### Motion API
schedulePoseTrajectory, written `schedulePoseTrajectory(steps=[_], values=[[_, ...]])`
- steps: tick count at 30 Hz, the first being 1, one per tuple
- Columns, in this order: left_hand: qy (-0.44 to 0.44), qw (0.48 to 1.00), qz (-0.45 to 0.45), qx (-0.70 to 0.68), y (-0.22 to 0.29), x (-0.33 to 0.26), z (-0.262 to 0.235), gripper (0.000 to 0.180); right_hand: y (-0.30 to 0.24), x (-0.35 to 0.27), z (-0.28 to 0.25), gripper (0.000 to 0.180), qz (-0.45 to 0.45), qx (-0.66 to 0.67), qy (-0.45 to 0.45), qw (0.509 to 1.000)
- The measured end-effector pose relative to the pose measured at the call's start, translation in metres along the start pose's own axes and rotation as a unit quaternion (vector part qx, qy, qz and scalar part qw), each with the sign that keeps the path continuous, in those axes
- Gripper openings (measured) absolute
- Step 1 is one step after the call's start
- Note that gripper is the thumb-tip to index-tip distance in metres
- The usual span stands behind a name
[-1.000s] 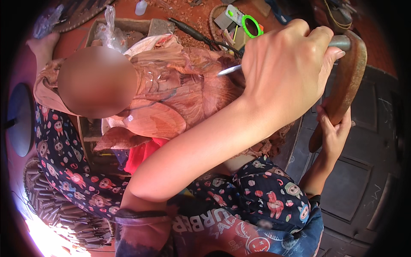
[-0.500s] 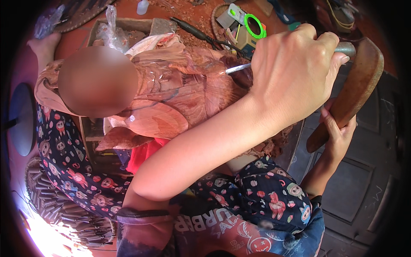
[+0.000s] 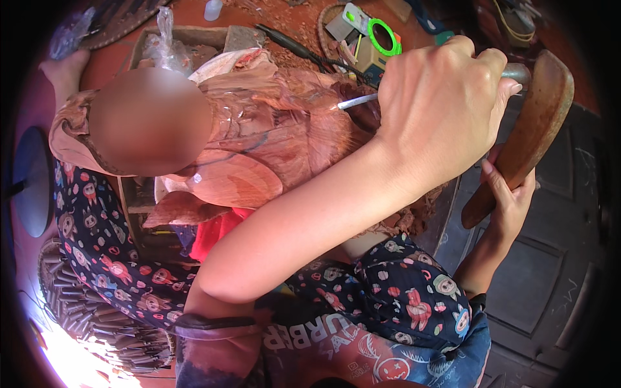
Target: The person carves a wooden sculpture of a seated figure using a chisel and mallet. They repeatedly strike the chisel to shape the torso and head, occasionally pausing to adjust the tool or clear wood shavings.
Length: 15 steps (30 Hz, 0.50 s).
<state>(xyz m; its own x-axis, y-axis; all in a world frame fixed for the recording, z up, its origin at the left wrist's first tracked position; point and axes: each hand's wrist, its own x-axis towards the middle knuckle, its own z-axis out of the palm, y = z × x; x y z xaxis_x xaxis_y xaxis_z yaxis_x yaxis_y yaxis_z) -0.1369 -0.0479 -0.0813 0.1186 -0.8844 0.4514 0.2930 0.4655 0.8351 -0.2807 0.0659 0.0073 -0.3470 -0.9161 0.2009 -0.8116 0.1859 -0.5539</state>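
Red floor (image 3: 107, 72) strewn with wood chips (image 3: 275, 14) fills the top of the head view, with a green-rimmed disc (image 3: 383, 37) upon it; tools (image 3: 107, 317) crowd the lower left. 1 carving (image 3: 272, 129) lies across the middle. The left hand (image 3: 446, 103) is clamped round 1 chisel (image 3: 358, 101), whose tip seems to meet the carving's right part. The right hand (image 3: 514, 202) grips the lower part of 1 mallet (image 3: 540, 113), some fingers hidden behind it; the mallet's face stands just beside the chisel's butt. For clean cutting, the chisel probably wants a firm, steady angle, light blows square on the butt, and the left thumb clear of the mallet.
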Motion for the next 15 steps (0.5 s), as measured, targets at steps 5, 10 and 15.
schedulePoseTrajectory(steps=[5,10,15], values=[[0.029,0.999,-0.004,0.03,0.015,-0.002,-0.012,0.02,0.001,0.002,-0.002,0.031,0.016,0.009,-0.003,1.0],[0.0,1.0,-0.012,0.017,0.002,0.002,-0.001,0.02,0.005,0.008,-0.004,0.031,-0.001,0.0,-0.006,1.0],[0.014,1.0,0.001,0.004,0.001,0.0,0.001,0.02,0.006,0.009,-0.008,0.034,-0.006,0.008,0.001,1.0]])
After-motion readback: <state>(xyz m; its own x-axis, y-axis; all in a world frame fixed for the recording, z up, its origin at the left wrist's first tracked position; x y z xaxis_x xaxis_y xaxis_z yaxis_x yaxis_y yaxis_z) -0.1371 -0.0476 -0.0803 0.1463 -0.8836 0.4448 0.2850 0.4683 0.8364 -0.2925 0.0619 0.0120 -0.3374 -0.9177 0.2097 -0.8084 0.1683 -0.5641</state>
